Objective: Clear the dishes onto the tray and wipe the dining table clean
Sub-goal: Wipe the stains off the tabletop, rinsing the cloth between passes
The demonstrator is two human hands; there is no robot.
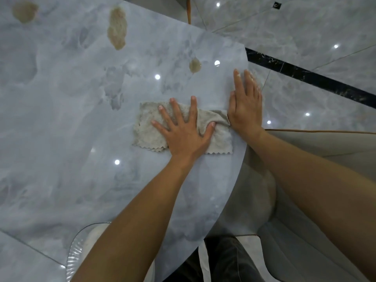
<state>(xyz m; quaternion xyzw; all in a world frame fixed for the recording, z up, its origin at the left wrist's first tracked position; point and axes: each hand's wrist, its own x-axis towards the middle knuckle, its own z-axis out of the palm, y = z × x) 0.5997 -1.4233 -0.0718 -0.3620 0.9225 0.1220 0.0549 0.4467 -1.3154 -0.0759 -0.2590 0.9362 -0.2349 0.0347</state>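
Lying near the worktop's (81, 119) right edge, the cloth (146, 127) looks soft, light, probably damp. The left hand (183, 131) presses it flat, fingers spread; the right hand (246, 106) lies flat, touching its right end.

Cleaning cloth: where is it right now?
In the head view the cloth lies flat near the table's right edge, pressed under the left hand, the right hand at its right end.

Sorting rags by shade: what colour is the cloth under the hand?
Beige, with zigzag-cut edges; the flat woven beige cloth shows best in the head view.
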